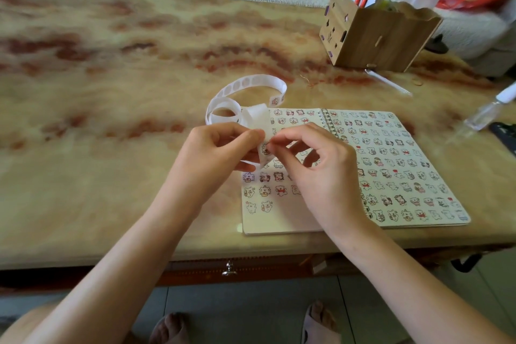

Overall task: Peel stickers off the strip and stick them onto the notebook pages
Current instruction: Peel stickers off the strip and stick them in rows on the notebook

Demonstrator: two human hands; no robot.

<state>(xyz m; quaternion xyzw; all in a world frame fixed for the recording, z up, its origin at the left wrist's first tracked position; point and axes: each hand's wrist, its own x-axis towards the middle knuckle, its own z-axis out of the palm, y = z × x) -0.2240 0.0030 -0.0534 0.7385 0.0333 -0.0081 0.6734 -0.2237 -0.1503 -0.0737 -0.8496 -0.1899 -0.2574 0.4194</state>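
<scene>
An open spiral notebook (396, 173) lies on the table, both pages covered with rows of small cartoon stickers. A white sticker strip (251, 86) curls in loops just beyond the notebook's left page, and its near end runs into my hands. My left hand (215, 153) grips that end of the strip above the left page. My right hand (315, 165) pinches at a sticker on the strip with thumb and forefinger, right beside the left fingertips. The hands hide part of the left page.
A wooden pen holder (377, 33) full of pens stands at the back right. A white pen (388, 82) lies in front of it. A small clear bottle (491, 109) and a dark object (505, 134) lie at the right edge. The table's near edge (195, 257) runs below my wrists.
</scene>
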